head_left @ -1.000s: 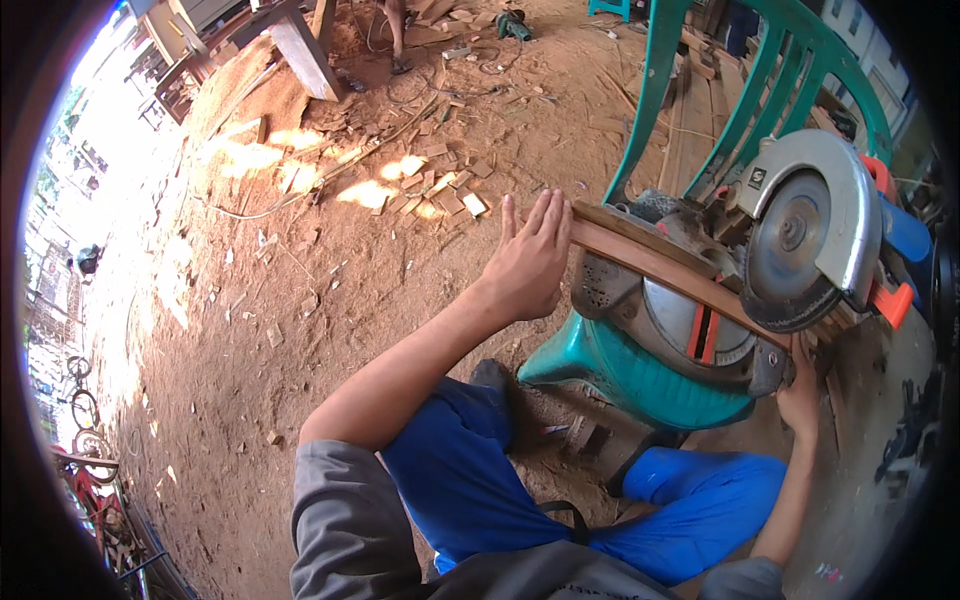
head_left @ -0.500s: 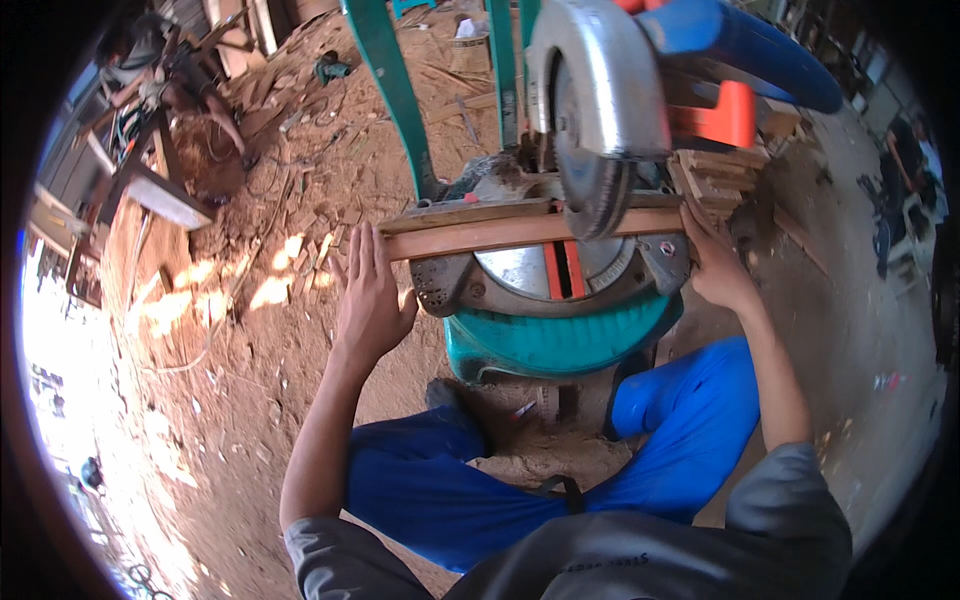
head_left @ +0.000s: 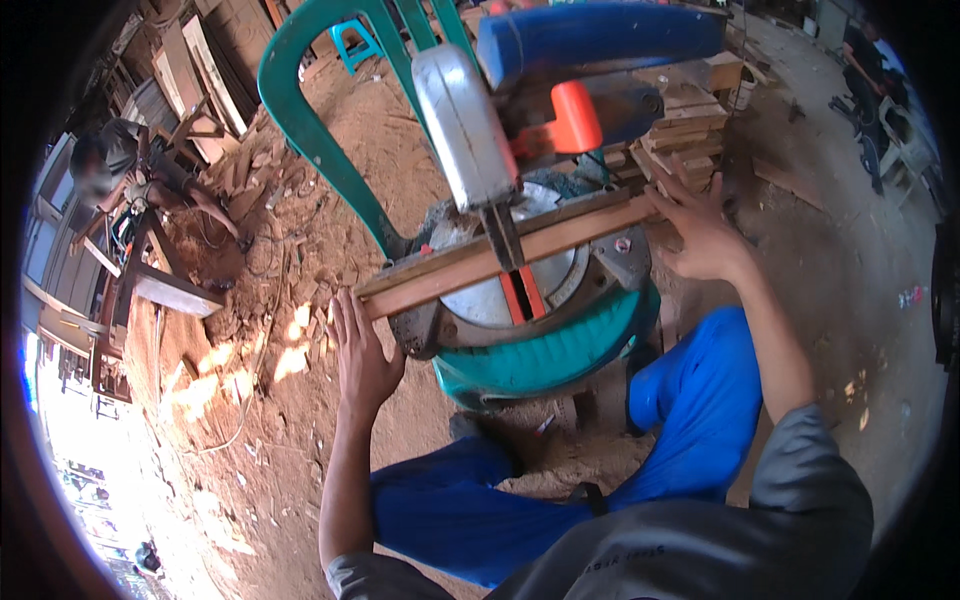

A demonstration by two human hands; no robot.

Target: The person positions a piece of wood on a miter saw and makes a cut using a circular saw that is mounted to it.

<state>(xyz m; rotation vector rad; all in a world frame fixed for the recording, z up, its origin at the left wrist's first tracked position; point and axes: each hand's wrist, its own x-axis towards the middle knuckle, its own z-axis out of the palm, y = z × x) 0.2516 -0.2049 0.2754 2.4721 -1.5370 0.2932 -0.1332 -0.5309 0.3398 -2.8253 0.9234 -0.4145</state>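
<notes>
My left hand [head_left: 365,355] lies at the left end of a long reddish wood strip [head_left: 568,238], fingers stretched out, thumb apart. My right hand [head_left: 700,235] is at the right end, fingers spread, touching or just beside it. The strip lies across the base [head_left: 612,258] of a chop saw, with a darker wooden piece along its back edge. The saw's silver guard [head_left: 450,120], orange lever [head_left: 572,118] and blue body [head_left: 590,40] are over the middle, the blade just above the wood. The saw sits on a green plastic chair [head_left: 540,355].
A co-worker [head_left: 140,175] bends at a wooden workbench [head_left: 180,288] at left, among scraps and sawdust on the dirt floor. Stacked boards [head_left: 690,130] lie behind my right hand. A blue stool [head_left: 355,45] stands farther back; another person [head_left: 865,70] is at upper right.
The view has swung round to face the saw. Since the last earlier frame, my right hand's fingers have spread and lifted, and the strip appears more slanted.
</notes>
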